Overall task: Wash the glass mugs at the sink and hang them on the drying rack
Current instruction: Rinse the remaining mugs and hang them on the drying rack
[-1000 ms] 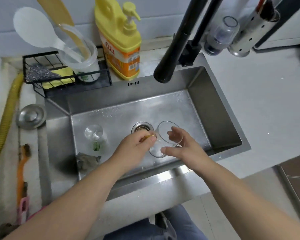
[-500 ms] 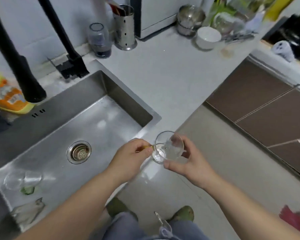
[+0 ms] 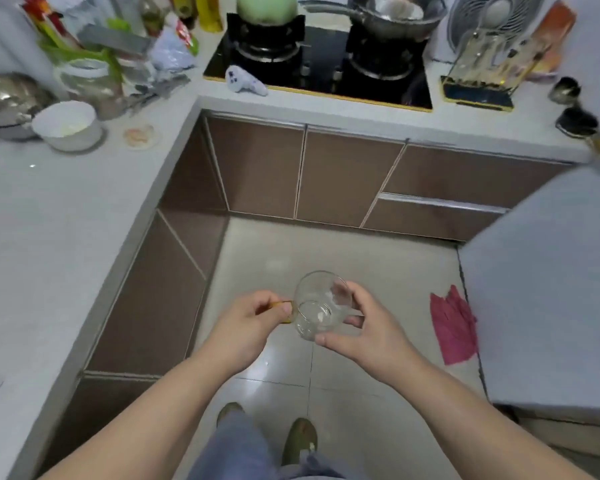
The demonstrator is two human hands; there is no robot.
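Sink and tap are gone from view now; a moment ago the mug (image 3: pixel 321 308) was held low over the sink, and now it is out above the floor (image 3: pixel 361 271), between the tabletop (image 3: pixel 49 220) on one side and the stove (image 3: pixel 326 64) ahead. That likely means washing this mug is done and it is being carried to the drying rack, which cannot be seen yet. The left hand (image 3: pixel 248 322) pinches the yellow handle in a tight grip. The right hand (image 3: pixel 362 329) cups the glass side, thumb under, fingers curled round it. Both arms reach forward, and the mug is tipped, its mouth turned toward the person.
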